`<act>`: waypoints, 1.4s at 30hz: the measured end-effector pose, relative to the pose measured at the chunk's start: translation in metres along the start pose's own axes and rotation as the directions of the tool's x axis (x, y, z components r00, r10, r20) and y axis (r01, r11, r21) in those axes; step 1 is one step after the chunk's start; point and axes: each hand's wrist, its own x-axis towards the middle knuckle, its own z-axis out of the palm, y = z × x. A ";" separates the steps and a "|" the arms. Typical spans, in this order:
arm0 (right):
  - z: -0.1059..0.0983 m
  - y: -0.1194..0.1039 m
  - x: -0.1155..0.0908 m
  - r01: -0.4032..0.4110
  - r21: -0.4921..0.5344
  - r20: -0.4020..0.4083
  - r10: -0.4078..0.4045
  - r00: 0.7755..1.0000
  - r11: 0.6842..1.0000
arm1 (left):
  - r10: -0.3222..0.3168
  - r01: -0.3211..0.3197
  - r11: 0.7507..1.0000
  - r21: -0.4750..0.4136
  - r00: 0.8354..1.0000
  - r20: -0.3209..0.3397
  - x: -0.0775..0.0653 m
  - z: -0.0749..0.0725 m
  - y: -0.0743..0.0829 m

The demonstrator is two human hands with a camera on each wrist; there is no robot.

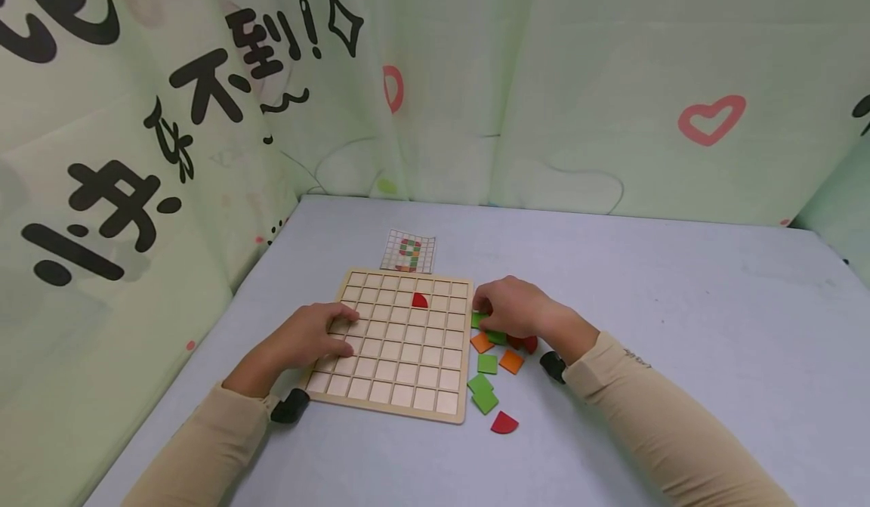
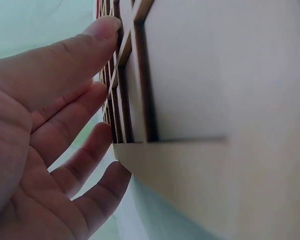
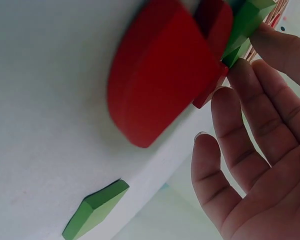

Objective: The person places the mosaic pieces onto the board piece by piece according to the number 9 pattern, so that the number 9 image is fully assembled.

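The board (image 1: 408,352) holds one red piece (image 1: 419,301), others (image 1: 487,363) unplaced to its right. Left fingers (image 2: 70,124) rest loose; whether right fingers (image 3: 262,112) grasp is unclear.

- A pale green curtain (image 1: 598,61) behind the desk (image 1: 666,288) and along its left side.
- Black lettering (image 1: 72,252) and a four-pointed star outline (image 1: 358,22) toward the curtain's left.
- A red heart outline (image 1: 707,140) farther right.
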 end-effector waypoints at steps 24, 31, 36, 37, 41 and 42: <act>-0.003 0.000 0.002 -0.005 0.013 0.005 0.005 1.000 1.000 | 0.052 -0.051 0.998 0.027 0.998 -0.029 0.000 0.001 -0.007; -0.007 0.000 0.001 0.007 0.007 -0.013 -0.007 1.000 1.000 | 0.043 -0.042 0.999 0.022 0.999 -0.027 0.000 0.000 -0.006; -0.009 -0.002 0.003 -0.009 0.025 -0.016 0.010 1.000 1.000 | 0.034 -0.034 0.999 0.027 0.999 -0.026 0.001 -0.001 -0.005; -0.009 -0.002 0.003 -0.012 0.030 -0.015 0.013 1.000 0.999 | 0.034 -0.033 0.999 0.026 0.999 -0.026 0.001 -0.001 -0.005; -0.009 -0.004 0.005 -0.012 0.046 -0.020 0.013 1.000 0.999 | 0.034 -0.034 0.999 0.024 0.999 -0.026 0.001 0.000 -0.005; -0.009 -0.005 0.005 -0.010 0.048 -0.022 0.011 1.000 0.999 | 0.036 -0.035 0.999 0.024 0.999 -0.025 0.001 0.000 -0.006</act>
